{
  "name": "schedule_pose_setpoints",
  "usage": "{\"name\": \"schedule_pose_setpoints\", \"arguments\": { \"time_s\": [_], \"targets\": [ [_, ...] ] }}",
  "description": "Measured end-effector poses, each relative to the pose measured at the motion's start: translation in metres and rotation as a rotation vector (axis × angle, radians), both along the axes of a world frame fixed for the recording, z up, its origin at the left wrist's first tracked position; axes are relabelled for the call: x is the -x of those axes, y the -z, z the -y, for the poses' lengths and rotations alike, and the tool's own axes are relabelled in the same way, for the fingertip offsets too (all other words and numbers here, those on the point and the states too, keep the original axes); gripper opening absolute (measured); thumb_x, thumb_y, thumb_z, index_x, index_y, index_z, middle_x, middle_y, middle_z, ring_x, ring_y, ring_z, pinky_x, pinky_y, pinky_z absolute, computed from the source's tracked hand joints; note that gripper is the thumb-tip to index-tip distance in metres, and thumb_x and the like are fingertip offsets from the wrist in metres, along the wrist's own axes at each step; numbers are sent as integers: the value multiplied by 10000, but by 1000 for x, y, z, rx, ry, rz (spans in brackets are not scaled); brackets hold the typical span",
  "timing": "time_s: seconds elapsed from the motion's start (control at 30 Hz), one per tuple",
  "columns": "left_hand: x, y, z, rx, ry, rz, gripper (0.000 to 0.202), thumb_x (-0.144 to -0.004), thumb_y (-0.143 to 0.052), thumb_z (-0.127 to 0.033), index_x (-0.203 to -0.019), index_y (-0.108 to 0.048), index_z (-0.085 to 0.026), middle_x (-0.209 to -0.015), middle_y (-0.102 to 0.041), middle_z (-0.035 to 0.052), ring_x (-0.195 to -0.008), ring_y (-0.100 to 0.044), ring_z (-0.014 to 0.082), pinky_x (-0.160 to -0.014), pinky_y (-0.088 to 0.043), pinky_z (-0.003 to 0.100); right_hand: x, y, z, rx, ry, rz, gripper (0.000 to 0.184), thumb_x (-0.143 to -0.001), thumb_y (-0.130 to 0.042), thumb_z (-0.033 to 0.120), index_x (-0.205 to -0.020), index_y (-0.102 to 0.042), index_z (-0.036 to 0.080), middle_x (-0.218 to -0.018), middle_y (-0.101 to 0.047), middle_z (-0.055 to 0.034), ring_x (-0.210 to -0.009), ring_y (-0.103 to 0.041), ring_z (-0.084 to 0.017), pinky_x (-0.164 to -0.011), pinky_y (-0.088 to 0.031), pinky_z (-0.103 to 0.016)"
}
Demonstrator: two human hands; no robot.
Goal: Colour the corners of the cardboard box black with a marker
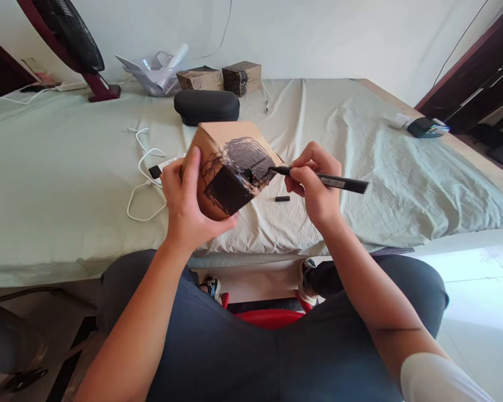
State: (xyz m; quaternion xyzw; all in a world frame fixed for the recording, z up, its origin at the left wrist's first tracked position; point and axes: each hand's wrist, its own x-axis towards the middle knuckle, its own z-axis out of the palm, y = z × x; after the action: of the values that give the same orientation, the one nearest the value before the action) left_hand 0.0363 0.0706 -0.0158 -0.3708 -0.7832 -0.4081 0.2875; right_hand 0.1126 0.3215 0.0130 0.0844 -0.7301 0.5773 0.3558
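Observation:
My left hand [188, 195] grips a brown cardboard box [230, 134] from its left side and holds it tilted over the front of the cloth-covered table. Black ink scribbles cover much of the box's near faces. In my right hand [318, 181] is a black marker pen [346, 183], pinched between thumb and fingers. Its tip meets the right end of the inked patch. On the cloth between the box and my right hand lies a small black pen cap [282, 199].
A black zip case [207, 107] sits behind the box, with two more cardboard boxes [242, 78] near the wall. White cables [140, 190] lie left of my left hand. Farther left stand a plastic bag [155, 72] and a fan [103, 86]. A dark packet [427, 127] rests far right.

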Motion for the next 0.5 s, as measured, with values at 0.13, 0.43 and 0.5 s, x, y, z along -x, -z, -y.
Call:
{"name": "schedule_pose_setpoints", "arguments": {
  "time_s": [0.13, 0.43, 0.5],
  "targets": [
    [3, -2, 5, -56, 68, 67, 1298, -687, -901, -566, -1711, -171, -245, -1599, -377, 109, -1521, -391, 399, -1287, -355, 618, -3, 4, 4, -35, 56, -113, 89, -953, -623, 333, -936, -571, 263, -631, -439, 66, -528, -452, -130, -502, -411, -280],
    [6, 8, -6, -228, 185, 253, 1283, -685, -878, -708, -1680, -181, -297, -1647, -369, 153, -1538, -427, 397, -1231, -440, 628, -12, 16, 43, -341, -60, -314, 118, -935, -580, 188, -914, -485, 255, -695, -473, 70, -540, -391, -87, -529, -355, -234],
    [6, 10, -9, -240, 181, 267, 1329, -627, -905, -730, -1670, -181, -334, -1619, -397, 148, -1507, -464, 394, -1204, -485, 588, -17, 16, 52, -363, -168, -340, 123, -954, -571, 161, -938, -488, 250, -724, -494, 66, -563, -421, -80, -545, -365, -220]
  ]
}}
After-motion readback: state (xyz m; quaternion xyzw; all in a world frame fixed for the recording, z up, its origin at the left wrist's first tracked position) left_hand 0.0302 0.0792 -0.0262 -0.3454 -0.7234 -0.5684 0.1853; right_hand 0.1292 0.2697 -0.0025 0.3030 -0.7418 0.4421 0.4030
